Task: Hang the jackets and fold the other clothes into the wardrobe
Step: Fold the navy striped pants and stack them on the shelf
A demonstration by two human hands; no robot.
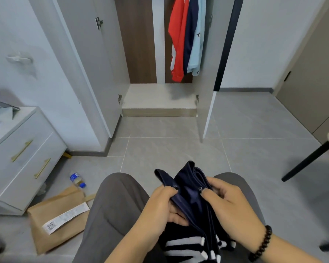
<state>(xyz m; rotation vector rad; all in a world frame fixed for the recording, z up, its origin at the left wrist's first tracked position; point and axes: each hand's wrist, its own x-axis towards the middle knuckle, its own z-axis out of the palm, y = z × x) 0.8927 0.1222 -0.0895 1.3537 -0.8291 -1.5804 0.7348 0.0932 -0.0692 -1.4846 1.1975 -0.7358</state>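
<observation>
At the far left stands a drawer unit (25, 156), and on the floor (179, 149) beside it lie a plastic bottle (77, 179) and a brown paper parcel (59, 217). The person sits facing the open wardrobe (160, 97), where three garments (186, 38) already hang.

Over the lap, the left hand (160, 204) pinches one edge of the navy garment (190, 188), its grip clenched on the cloth. The right hand (226, 198) grasps the other side with curled fingers.

The garment is partly folded. Its long axis runs from the lap, where white stripes show, forward toward the wardrobe, and the folded end points away from the person.

I judge that the risk is the layers sliding apart. If one hand loosens, the smooth cloth could open and the fold would be lost, or the free corner could slip to the floor.
</observation>
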